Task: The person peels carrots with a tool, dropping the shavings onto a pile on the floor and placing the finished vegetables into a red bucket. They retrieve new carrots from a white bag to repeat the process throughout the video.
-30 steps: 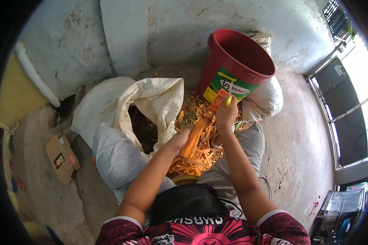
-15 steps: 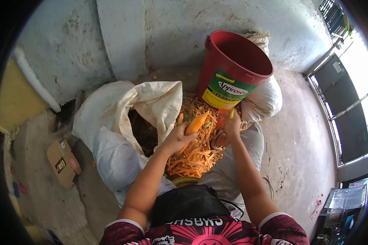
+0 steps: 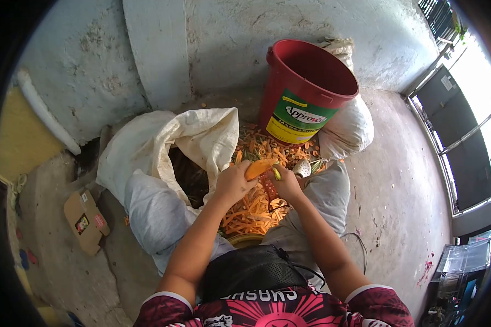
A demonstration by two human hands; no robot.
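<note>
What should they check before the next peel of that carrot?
1. Left hand grips the orange carrot: ok.
2. Right hand holds the peeler with the yellow-green handle: ok.
3. Peeler blade against the carrot: cannot tell, hidden.
4. Pile of orange peelings lies below the hands: ok.
5. Red plastic bucket stands upright, apart from the hands: ok.

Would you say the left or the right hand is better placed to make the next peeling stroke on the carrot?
Right, probably: the right hand has the peeler against the carrot, which the left hand steadies.
</note>
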